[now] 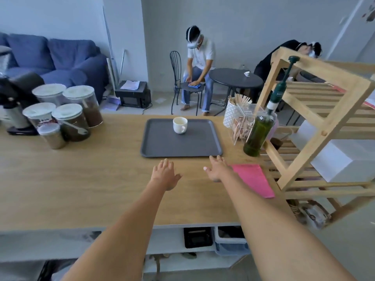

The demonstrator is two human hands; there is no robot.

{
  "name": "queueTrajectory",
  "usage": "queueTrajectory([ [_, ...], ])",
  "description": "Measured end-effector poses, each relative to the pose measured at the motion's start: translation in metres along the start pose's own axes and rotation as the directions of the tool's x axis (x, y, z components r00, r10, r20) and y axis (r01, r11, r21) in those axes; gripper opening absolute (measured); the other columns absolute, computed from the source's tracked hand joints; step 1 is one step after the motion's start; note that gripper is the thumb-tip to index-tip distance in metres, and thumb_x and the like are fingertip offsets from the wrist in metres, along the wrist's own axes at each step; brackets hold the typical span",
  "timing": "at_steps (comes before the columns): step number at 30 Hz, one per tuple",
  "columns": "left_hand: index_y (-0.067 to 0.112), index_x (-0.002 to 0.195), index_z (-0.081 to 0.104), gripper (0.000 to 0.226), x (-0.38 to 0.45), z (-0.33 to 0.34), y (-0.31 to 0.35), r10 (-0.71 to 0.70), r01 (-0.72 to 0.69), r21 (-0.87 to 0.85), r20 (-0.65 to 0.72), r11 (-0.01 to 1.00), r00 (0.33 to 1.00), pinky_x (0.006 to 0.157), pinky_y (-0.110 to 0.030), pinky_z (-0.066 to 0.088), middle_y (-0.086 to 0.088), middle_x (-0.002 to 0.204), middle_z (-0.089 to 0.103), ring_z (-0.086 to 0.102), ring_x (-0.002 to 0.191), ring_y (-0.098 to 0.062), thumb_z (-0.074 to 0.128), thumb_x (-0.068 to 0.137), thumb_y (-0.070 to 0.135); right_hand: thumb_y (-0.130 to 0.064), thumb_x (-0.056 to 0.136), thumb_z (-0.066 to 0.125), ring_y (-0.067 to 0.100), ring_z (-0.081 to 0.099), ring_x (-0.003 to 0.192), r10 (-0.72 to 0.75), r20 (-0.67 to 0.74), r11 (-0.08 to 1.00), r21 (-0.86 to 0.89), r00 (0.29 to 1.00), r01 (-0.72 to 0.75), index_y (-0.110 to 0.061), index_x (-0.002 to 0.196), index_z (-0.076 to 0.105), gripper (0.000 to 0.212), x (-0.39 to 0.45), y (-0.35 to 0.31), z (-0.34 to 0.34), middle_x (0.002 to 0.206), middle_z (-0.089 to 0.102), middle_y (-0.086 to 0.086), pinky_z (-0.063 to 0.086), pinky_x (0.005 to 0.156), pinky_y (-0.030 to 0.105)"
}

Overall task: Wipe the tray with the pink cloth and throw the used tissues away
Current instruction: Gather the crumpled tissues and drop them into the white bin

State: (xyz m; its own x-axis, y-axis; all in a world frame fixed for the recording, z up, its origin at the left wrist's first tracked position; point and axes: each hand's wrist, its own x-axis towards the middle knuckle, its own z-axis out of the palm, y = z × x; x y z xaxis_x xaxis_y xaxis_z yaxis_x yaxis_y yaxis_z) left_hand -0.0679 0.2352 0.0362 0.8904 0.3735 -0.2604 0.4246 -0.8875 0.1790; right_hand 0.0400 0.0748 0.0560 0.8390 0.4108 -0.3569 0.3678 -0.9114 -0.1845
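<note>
A dark grey tray (162,145) lies on the wooden counter (81,179), with a white cup (179,125) standing near its far edge. The pink cloth (255,179) lies flat on the counter to the right, near the counter's right edge. My left hand (165,175) hovers palm down just in front of the tray, fingers spread, holding nothing. My right hand (217,169) is stretched out by the tray's near right corner, just left of the cloth, fingers apart and empty. No tissues show in this view.
Several lidded jars (67,116) and a black appliance (14,102) crowd the counter's left. A green bottle (259,132), a holder of wooden sticks (236,110) and a wooden shelf rack (304,126) stand at the right. Two people sit beyond the counter.
</note>
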Motion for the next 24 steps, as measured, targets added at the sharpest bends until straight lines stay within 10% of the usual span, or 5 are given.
queueTrajectory([
  [12, 0.006, 0.151, 0.011, 0.073, 0.038, 0.045, -0.036, -0.024, 0.023, -0.111, -0.009, 0.994, 1.0, 0.122, -0.041, 0.013, -0.009, 0.162, 0.007, 0.006, 0.151, -0.023, 0.037, 0.097, 0.047, -0.039, 0.099, 0.036, 0.026, -0.004, 0.149, -0.052, 0.057, 0.999, 0.006, 0.997, 0.051, -0.018, 0.153, 0.008, 0.065, 0.061, -0.021, 0.065, 0.162, -0.005, 0.009, 0.004, 0.121, 0.045],
  [24, 0.02, 0.153, 0.004, 0.068, 0.037, 0.099, -0.049, -0.079, 0.03, -0.167, -0.294, 0.986, 0.953, 0.122, -0.033, -0.001, 0.005, 0.163, 0.0, -0.003, 0.15, -0.009, 0.017, 0.097, 0.054, -0.042, 0.101, 0.014, 0.016, -0.008, 0.149, -0.081, -0.287, 0.995, 0.038, 0.955, 0.095, -0.022, 0.153, 0.0, 0.058, 0.045, -0.009, 0.115, 0.162, -0.007, 0.0, -0.006, 0.122, 0.043],
])
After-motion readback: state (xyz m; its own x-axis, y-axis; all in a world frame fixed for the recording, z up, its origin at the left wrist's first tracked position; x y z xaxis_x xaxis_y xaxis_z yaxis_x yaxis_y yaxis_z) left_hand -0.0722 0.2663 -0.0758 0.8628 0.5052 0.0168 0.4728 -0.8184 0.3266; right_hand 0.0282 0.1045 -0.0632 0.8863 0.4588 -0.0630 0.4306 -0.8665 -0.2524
